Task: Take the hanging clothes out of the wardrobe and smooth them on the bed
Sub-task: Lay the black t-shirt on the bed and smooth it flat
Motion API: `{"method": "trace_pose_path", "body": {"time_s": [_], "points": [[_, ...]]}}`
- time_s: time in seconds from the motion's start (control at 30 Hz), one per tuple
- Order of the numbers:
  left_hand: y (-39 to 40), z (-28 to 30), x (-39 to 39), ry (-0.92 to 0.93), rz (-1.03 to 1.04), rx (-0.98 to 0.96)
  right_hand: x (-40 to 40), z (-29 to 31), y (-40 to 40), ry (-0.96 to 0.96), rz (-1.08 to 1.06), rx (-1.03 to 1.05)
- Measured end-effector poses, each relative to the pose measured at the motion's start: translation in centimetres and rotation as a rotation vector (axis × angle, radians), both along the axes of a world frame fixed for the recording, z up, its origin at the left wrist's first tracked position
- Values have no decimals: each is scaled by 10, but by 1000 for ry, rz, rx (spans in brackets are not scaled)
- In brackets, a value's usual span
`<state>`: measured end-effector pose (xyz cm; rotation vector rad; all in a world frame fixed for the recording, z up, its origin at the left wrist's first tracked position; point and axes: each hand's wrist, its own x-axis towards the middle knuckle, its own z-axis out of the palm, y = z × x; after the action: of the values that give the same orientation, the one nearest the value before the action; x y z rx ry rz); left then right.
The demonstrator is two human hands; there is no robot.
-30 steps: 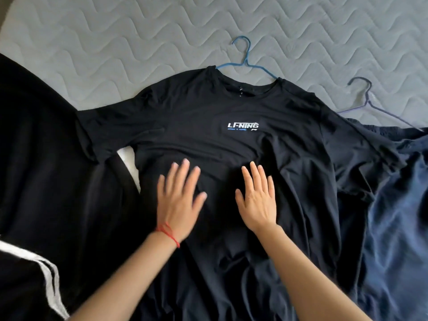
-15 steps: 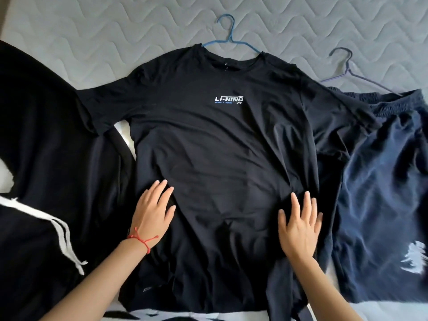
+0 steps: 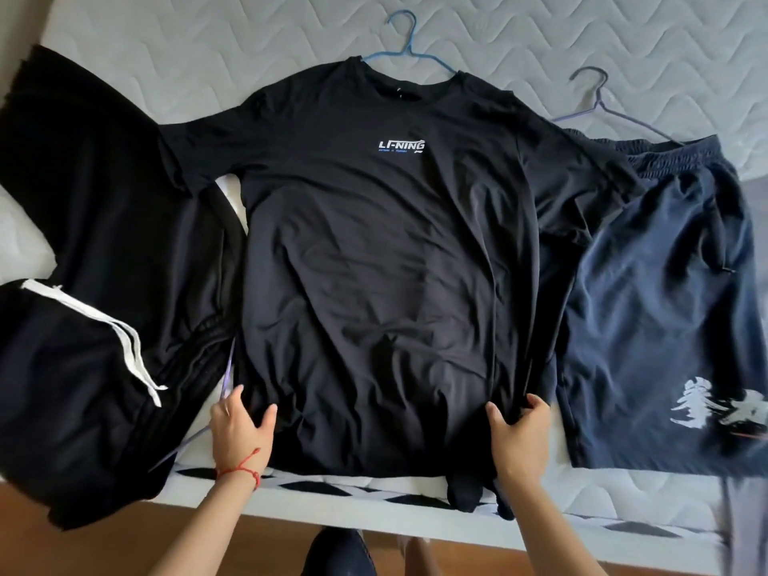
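Having slid down, both hands (image 3: 517, 434) now grip the black T-shirt's (image 3: 374, 264) hem.

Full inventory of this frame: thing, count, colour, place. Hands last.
T-shirt: 1, black, bed centre
Blue hanger: 1, in T-shirt collar
Shorts: 1, navy, right
Purple hanger: 1, above shorts
Black garment: 1, left
Striped garment: 1, black with white stripes, lower left
Mattress: 1, grey quilted
Floor: wood, bottom
Left hand: red wrist string, grips left hem
Right hand: grips right hem
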<state>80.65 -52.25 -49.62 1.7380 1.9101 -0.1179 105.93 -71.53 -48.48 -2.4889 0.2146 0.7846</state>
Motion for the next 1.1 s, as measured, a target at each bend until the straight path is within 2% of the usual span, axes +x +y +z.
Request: {"method": "trace_pose_path", "body": {"time_s": [0.1, 0.23, 0.33, 0.47, 0.53, 0.7, 0.8, 0.87, 0.93, 1.1], "points": [[9, 2, 5, 28, 88, -117, -7, 0, -10, 119, 53, -18], [24, 6, -1, -1, 72, -236, -17, 13, -20, 215, 33, 187], [24, 13, -8, -74, 61, -172, -21, 23, -27, 286, -49, 281], [12, 31, -12, -294, 217, -160, -22, 25, -38, 303, -81, 263], [5, 37, -18, -336, 272, -158, -23, 26, -44, 268, -64, 233], [-4, 41, -49, -284, 271, -267, -21, 28, -59, 167, 50, 46], [-4, 39, -68, -115, 109, -315, -19, 29, -70, 154, 132, -96], [-5, 40, -73, 45, 87, -279, -17, 27, -78, 179, 180, -174], [-8, 41, -75, 124, 106, -219, -15, 26, -84, 227, 226, -234], [-26, 50, -64, 50, 44, -51, -23, 45, -80, 226, 237, -278]]}}
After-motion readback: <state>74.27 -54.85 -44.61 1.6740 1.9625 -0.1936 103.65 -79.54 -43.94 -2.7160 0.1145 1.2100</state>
